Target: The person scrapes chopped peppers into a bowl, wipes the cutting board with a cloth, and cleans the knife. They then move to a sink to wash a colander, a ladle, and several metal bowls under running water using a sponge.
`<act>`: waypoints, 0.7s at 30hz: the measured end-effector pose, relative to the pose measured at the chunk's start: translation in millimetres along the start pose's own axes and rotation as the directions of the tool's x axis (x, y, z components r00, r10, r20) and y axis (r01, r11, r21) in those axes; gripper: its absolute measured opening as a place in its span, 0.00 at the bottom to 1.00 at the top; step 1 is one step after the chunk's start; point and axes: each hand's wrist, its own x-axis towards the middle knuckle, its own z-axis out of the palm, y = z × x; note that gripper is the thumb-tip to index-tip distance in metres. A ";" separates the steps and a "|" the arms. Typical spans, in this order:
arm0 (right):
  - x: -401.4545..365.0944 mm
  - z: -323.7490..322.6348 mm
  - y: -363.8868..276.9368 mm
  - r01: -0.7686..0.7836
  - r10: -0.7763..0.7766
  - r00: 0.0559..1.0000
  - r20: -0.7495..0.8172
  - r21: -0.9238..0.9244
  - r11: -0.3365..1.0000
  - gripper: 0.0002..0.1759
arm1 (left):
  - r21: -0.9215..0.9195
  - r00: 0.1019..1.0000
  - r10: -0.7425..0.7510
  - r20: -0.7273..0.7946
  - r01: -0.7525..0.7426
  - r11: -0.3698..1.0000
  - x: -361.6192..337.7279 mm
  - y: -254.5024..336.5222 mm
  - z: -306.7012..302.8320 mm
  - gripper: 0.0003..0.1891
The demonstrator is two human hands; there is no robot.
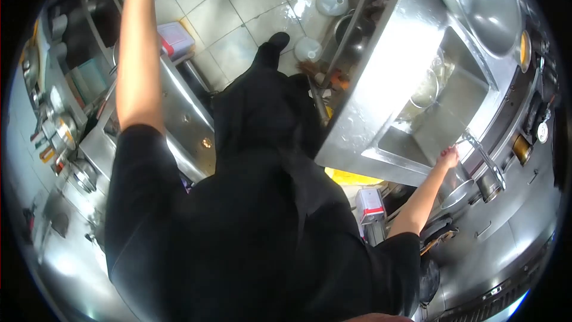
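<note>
My right hand [450, 156] is at the near corner of the steel sink [462, 92], with its fingers curled closed at the base of a chrome faucet [485, 158]. Whatever small part lies inside the fingers is hard to see. Just below that hand is a metal pot [457, 194]. A round, shiny bowl-like item [424, 89] lies in the basin among glare and what looks like water. My left arm [140, 53] stretches up past the top edge, so its hand is out of sight.
A large metal wok or bowl [479, 6] rests beyond the sink. White plastic jugs [332, 3] stand on the wet tiled floor [232, 30]. Left of me runs a steel counter [185, 116], with a red-and-white tin [176, 39] beside it. Utensils crowd the far left shelf [65, 137].
</note>
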 end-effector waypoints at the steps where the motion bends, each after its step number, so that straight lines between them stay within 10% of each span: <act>1: -5.5 -5.5 2.4 0.074 -0.074 0.994 -0.082 0.002 0.997 0.08 | 0.248 0.982 -0.133 -0.130 0.162 0.955 -45.9 -90.1 29.4 0.25; 2: -27.6 0.2 -6.5 0.128 -0.123 0.977 -0.176 0.021 0.991 0.12 | 0.439 0.930 -0.262 -0.256 0.353 0.826 -91.7 -179.7 58.9 0.25; 3: -49.4 7.1 -13.6 0.175 -0.167 0.975 -0.146 0.039 0.984 0.13 | 0.468 0.954 -0.299 0.013 0.258 0.845 -140.6 -242.1 101.4 0.28; 4: -68.8 11.9 -17.9 0.217 -0.210 0.971 -0.114 0.056 0.975 0.14 | 0.243 0.738 -0.528 0.421 0.469 0.849 -137.5 -194.8 133.4 0.31; 7: -139.1 41.5 -29.4 0.240 -0.240 0.970 0.032 -0.017 0.971 0.15 | 0.089 0.770 -0.487 0.412 0.498 0.862 -235.0 -194.7 301.4 0.30; 8: -159.6 47.0 -32.4 0.242 -0.242 0.970 0.005 -0.029 0.970 0.15 | 0.185 0.584 -0.565 0.583 0.581 0.792 -245.8 -177.0 339.2 0.30; 12: -203.2 64.9 -41.6 0.261 -0.208 0.950 0.233 -0.224 0.939 0.15 | 0.156 0.437 -0.575 0.692 0.687 0.710 -293.2 -121.2 464.6 0.30; 15: -206.5 65.8 -55.4 0.294 -0.169 0.928 0.333 -0.373 0.880 0.16 | 0.118 0.424 -0.512 0.747 0.673 0.730 -321.5 -113.7 524.1 0.31; 18: -228.8 89.8 -98.3 0.328 -0.136 0.898 0.417 -0.431 0.841 0.18 | -0.049 0.591 -0.483 0.646 0.664 0.746 -347.4 -116.0 539.8 0.32; 20: -243.3 99.3 -137.8 0.432 -0.142 0.832 0.537 -0.466 0.772 0.18 | -0.009 0.222 -0.490 0.843 0.917 0.400 -308.0 -126.0 501.2 0.35; 21: -247.8 95.2 -159.2 0.437 -0.173 0.846 0.505 -0.467 0.769 0.17 | -0.103 0.319 -0.289 0.902 0.812 0.574 -283.3 -129.0 465.7 0.35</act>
